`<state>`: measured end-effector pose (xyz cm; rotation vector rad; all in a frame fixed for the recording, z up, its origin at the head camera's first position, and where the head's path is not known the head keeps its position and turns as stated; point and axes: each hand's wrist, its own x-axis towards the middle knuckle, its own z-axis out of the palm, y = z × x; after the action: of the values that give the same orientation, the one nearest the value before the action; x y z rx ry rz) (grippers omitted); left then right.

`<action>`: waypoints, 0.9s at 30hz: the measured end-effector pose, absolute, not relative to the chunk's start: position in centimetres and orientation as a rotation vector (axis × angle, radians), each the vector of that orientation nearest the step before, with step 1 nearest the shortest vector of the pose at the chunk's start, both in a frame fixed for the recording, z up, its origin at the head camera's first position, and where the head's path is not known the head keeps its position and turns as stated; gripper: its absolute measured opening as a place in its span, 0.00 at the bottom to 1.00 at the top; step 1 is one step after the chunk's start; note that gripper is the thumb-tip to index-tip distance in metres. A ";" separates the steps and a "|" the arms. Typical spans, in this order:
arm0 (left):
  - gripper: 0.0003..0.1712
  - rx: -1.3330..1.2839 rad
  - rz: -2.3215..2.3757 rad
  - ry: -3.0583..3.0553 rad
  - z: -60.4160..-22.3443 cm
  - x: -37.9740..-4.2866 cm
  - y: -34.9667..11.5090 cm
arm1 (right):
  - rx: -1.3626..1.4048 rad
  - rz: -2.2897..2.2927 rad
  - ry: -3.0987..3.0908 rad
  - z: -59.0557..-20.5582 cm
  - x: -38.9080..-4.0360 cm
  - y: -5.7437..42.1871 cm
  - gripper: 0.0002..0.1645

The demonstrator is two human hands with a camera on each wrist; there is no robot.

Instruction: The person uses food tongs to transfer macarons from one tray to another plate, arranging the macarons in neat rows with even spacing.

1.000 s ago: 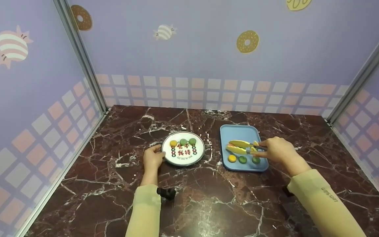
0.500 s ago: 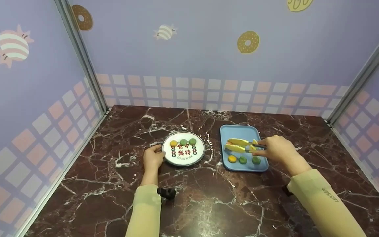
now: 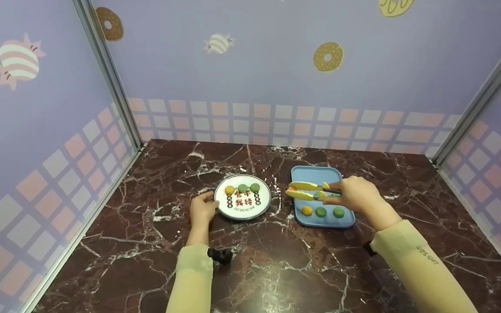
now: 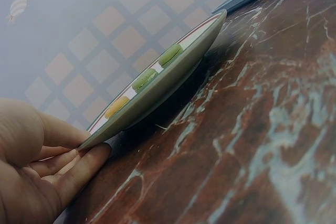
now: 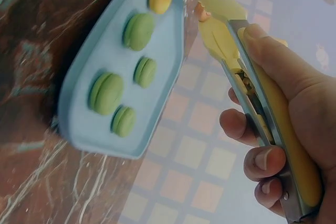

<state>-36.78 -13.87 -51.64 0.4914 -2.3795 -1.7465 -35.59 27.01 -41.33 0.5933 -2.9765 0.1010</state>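
So we've got two hands at work on a dark reddish-brown marbled table (image 3: 272, 269). The left hand (image 3: 202, 210) has its fingers pinched together on the rim of a round white plate with a dark edge and red lettering (image 3: 265, 200), on the side facing the table's left edge. On that plate we see one round yellow macaron (image 3: 229, 190) and two round green macarons (image 3: 242, 188), lined up along the part toward the table's back edge. The right hand (image 3: 357, 196) is wrapped around yellow-and-grey metal tongs (image 3: 307, 186), squeezed nearly together, with a small orange-pink piece (image 5: 202, 12) between the tips; its exact shape is mostly hidden from us. Those tips are over the left rim of a blue rectangular tray (image 3: 315, 174), which sits closer to the table's back right corner than the plate does. In the tray we count another yellow macaron (image 3: 306, 211) and four green ones (image 5: 105, 93): two in its row, and two behind, toward the table's back edge. Both sleeves (image 3: 192, 278) are pale yellow, btw.
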 end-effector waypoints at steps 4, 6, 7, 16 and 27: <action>0.25 0.497 -1.778 -2.362 -51.5 -36.7 -13.8 | 0.628 0.092 -2.968 -41.1 -35.7 25.9 0.38; 0.25 0.498 -1.772 -2.363 -51.5 -36.7 -13.8 | 0.646 0.096 -2.969 -40.9 -35.7 25.3 0.37; 0.25 0.496 -1.766 -2.366 -51.5 -36.7 -13.8 | 0.655 0.098 -2.973 -40.9 -35.7 25.0 0.36; 0.25 0.497 -1.750 -2.374 -51.6 -36.7 -13.8 | 0.775 0.052 -2.912 -40.6 -36.2 21.3 0.30; 0.25 0.499 -1.721 -2.383 -51.6 -36.6 -13.9 | 0.877 0.050 -2.893 -41.0 -36.7 16.8 0.29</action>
<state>-36.63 -13.87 -51.59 0.4986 -2.3826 -1.7209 -36.74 16.77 -41.04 0.8771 -2.8931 0.0500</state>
